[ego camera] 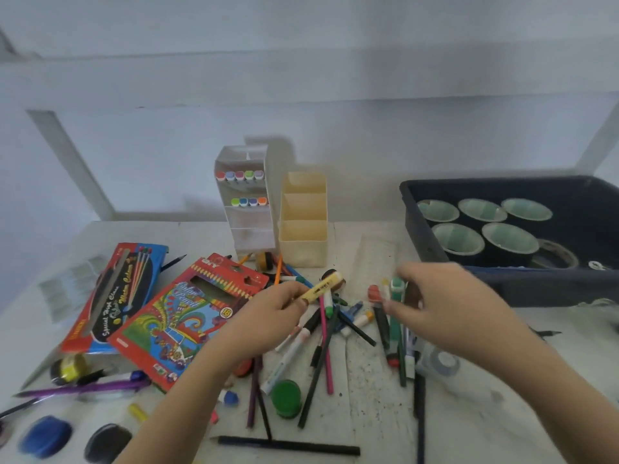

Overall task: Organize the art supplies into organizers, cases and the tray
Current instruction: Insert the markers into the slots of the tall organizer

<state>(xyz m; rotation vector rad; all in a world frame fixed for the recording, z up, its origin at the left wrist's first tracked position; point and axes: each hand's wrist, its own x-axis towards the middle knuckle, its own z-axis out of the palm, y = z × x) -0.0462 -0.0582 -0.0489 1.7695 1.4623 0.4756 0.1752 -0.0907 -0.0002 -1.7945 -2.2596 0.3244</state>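
My left hand (pixel 268 316) pinches a yellow highlighter (pixel 323 286) above a loose pile of pens and pencils (pixel 321 343) on the table. My right hand (pixel 445 306) grips several markers (pixel 395 296), one green-and-white and one with a red cap. Behind the pile stand a white tiered organizer (pixel 249 216) with two rows of coloured markers and a cream organizer (pixel 303 222) with three compartments. A dark tray (pixel 425 229) at the right holds rolls of tape. Two colour-pencil cases (pixel 174 316) lie at the left.
Round paint pots, green (pixel 285 398), blue (pixel 45 436) and black (pixel 106 442), sit near the front. A long black pencil (pixel 288 445) lies across the front edge. A purple pen (pixel 83 386) and a clear ruler (pixel 376 259) lie on the table.
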